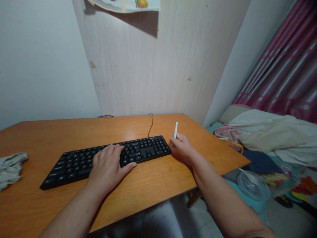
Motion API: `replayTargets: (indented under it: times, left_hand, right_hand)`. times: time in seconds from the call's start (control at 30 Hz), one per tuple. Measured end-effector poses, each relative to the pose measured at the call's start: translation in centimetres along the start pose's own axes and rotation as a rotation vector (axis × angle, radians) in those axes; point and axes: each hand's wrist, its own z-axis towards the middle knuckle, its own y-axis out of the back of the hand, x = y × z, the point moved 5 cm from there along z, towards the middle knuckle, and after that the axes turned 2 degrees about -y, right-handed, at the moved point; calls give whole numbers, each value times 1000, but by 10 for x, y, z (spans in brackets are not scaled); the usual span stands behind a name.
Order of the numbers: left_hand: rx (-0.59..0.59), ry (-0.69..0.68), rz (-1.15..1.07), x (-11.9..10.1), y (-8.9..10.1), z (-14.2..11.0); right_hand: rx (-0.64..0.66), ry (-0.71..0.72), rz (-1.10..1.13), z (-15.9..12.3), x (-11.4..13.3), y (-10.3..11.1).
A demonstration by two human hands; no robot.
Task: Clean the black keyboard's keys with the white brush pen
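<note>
A black keyboard (143,150) lies slantwise on the wooden table, its left end closer to me. My left hand (109,163) rests palm down over the middle of the keys, fingers stretched out and the thumb reaching past the front edge. Beside the keyboard's right end, my right hand (182,147) is closed around a slim white pen-like stick (175,129). The stick points upward out of the fist; its lower end is mostly hidden by the fingers, so its exact kind does not show.
The wooden table (153,188) stands against a pale wall. A thin cable (152,122) runs from the keyboard to the back edge. A crumpled grey cloth (11,168) lies at the left. Right of the table are bedding (272,132) and a clear plastic tub (254,186).
</note>
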Motion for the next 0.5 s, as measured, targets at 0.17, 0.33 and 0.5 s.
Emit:
replayTargets:
  times: [0.17, 0.33, 0.5]
  left_hand:
    - [-2, -2, 6, 0, 0, 0]
    - [3, 0, -2, 0, 0, 0]
    - [9, 3, 13, 0, -1, 1]
  right_hand:
    - [-116, -13, 45, 9, -10, 5]
    - [-95, -23, 87, 19, -25, -4]
    - [-86, -20, 81, 23, -31, -11]
